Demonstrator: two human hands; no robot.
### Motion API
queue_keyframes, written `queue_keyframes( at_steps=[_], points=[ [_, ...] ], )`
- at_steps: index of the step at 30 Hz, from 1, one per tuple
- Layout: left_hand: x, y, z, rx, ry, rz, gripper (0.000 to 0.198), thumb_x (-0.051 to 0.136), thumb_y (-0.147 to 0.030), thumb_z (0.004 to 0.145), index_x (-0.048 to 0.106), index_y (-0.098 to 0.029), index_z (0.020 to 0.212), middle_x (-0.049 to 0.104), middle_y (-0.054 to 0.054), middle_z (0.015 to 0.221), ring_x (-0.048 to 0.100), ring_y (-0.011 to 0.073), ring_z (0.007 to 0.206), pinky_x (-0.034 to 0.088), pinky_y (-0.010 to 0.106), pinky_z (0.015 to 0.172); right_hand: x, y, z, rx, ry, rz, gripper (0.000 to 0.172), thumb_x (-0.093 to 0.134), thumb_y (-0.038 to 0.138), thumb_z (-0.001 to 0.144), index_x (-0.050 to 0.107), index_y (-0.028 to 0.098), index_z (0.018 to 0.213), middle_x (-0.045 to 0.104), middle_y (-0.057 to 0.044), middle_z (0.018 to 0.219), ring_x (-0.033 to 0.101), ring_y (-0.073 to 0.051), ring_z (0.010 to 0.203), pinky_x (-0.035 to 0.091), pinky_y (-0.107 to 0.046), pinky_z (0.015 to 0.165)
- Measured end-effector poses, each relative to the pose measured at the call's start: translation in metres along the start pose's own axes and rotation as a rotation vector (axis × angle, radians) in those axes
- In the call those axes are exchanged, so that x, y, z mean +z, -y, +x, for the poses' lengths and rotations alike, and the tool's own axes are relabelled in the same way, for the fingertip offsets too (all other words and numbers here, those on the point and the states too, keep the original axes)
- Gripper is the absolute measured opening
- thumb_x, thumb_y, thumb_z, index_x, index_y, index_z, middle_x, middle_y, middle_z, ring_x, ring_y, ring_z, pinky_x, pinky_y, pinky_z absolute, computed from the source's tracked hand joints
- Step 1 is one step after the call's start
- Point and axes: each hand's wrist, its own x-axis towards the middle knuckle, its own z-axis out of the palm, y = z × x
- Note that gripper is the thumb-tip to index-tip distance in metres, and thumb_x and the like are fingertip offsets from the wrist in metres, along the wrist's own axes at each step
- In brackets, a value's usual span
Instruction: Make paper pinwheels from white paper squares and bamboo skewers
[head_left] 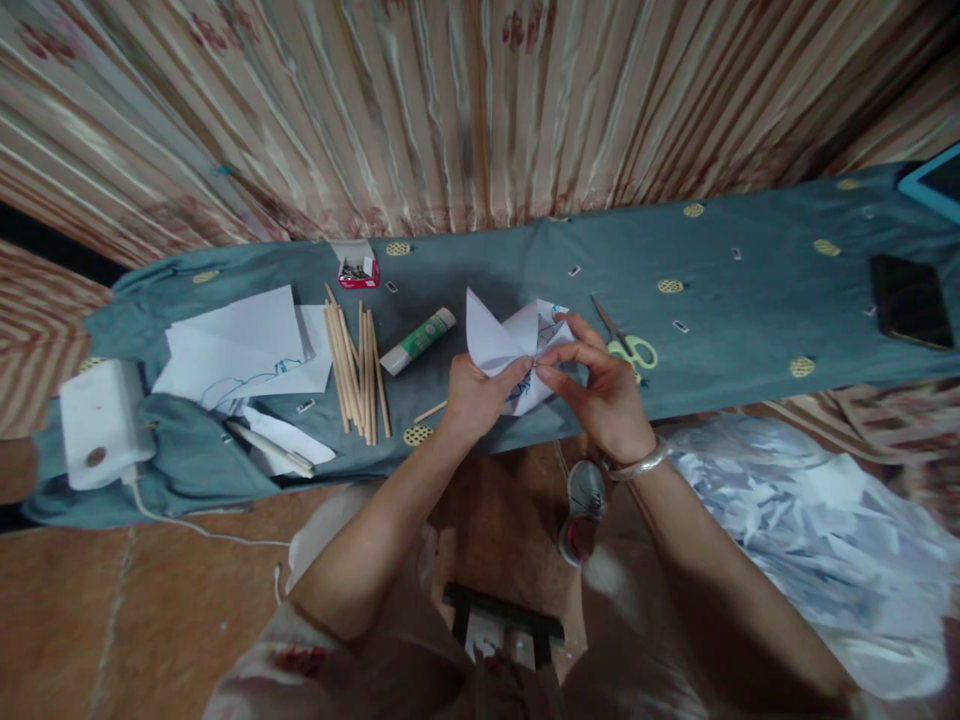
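Note:
A white paper pinwheel point(491, 335) with blue drawn lines is held between both hands above the front edge of the cloth-covered table. My left hand point(484, 395) grips it from the left, thumb pressed near its centre. From the right, my right hand point(600, 385) pinches at the same centre with thumb and forefinger; anything small between those fingertips is hidden. One wooden stick point(430, 411) lies beside my left hand. Green-handled scissors point(632, 349) rest just behind my right hand. A glue stick point(418, 341) lies left of the pinwheel.
Several wooden sticks point(365, 375) lie left of the glue, below an opened small red box point(358, 270). Farther left are paper sheets point(232, 335), a pen point(270, 447) and a white device point(105, 420) with a cable. A phone point(910, 300) lies far right; a plastic bag of paper scraps point(810, 520) stands below.

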Motion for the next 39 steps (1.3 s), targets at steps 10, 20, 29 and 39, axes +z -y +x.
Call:
queue_keyframes(
  at_steps=[10, 20, 29, 39],
  points=[
    [0.0, -0.004, -0.001, -0.004, -0.007, 0.02, 0.011, 0.076, -0.021, 0.058, 0.068, -0.013, 0.061, 0.068, 0.002, 0.062, 0.06, 0.0141, 0.057, 0.045, 0.022, 0.052, 0.0, -0.001, 0.0, 0.062, 0.0, 0.079, 0.008, 0.069, 0.031, 0.077, 0.069, 0.023, 0.078, 0.063, -0.006, 0.125, 0.041, -0.027, 0.136, 0.026, -0.051, 0.114],
    [-0.004, -0.005, -0.002, 0.001, 0.074, 0.042, 0.022, 0.08, -0.029, 0.053, 0.067, -0.012, 0.06, 0.066, 0.0, 0.06, 0.058, 0.0122, 0.057, 0.045, 0.021, 0.052, 0.0, -0.004, 0.001, 0.169, 0.045, 0.319, 0.016, 0.073, 0.037, 0.072, 0.07, 0.022, 0.076, 0.068, -0.005, 0.109, 0.058, -0.026, 0.112, 0.04, -0.044, 0.1],
    [-0.01, 0.005, 0.002, -0.006, 0.102, 0.058, 0.029, 0.081, -0.034, 0.055, 0.069, -0.01, 0.067, 0.068, 0.003, 0.065, 0.059, 0.0133, 0.058, 0.048, 0.023, 0.056, 0.0, -0.008, 0.003, 0.192, -0.063, 0.292, 0.04, 0.082, 0.037, 0.061, 0.065, 0.022, 0.094, 0.057, -0.007, 0.13, 0.049, -0.027, 0.126, 0.033, -0.047, 0.11],
    [-0.011, -0.002, -0.002, -0.06, 0.154, 0.052, 0.033, 0.084, -0.033, 0.05, 0.07, -0.01, 0.07, 0.069, 0.004, 0.068, 0.06, 0.0144, 0.062, 0.05, 0.024, 0.058, -0.014, 0.004, 0.004, 0.353, 0.127, 0.482, 0.08, 0.086, 0.036, 0.055, 0.049, 0.024, 0.124, 0.07, 0.001, 0.079, 0.066, -0.018, 0.068, 0.057, -0.033, 0.064]
  ],
)
